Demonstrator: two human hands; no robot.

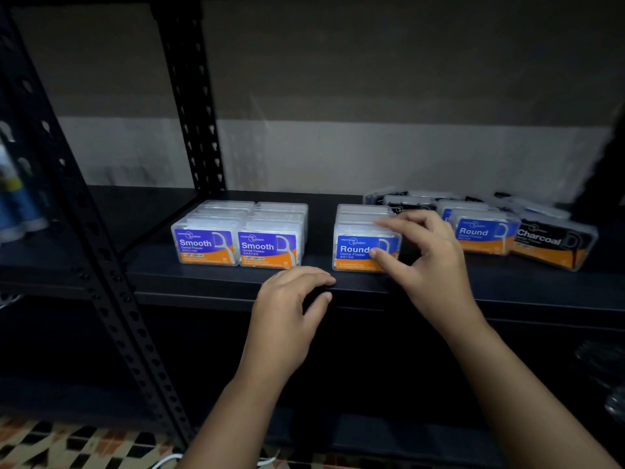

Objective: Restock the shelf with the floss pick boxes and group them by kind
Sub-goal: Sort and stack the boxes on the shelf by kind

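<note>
Two rows of "Smooth" floss pick boxes (236,245) stand side by side on the black shelf (236,282), left of centre. A row of "Round" boxes (355,248) stands just right of them. My right hand (419,258) pinches the front Round box, thumb on its label and fingers on its top right edge. My left hand (291,306) hovers at the shelf's front lip with loosely curled fingers, holding nothing. Farther right lies a loose cluster with another Round box (483,233) and a black "Charcoal" box (554,245), more boxes behind them.
A black perforated upright (192,96) rises behind the Smooth boxes, another (84,231) slants at the left. Blurred blue bottles (17,198) stand on the neighbouring shelf at far left. A patterned floor (67,445) shows below.
</note>
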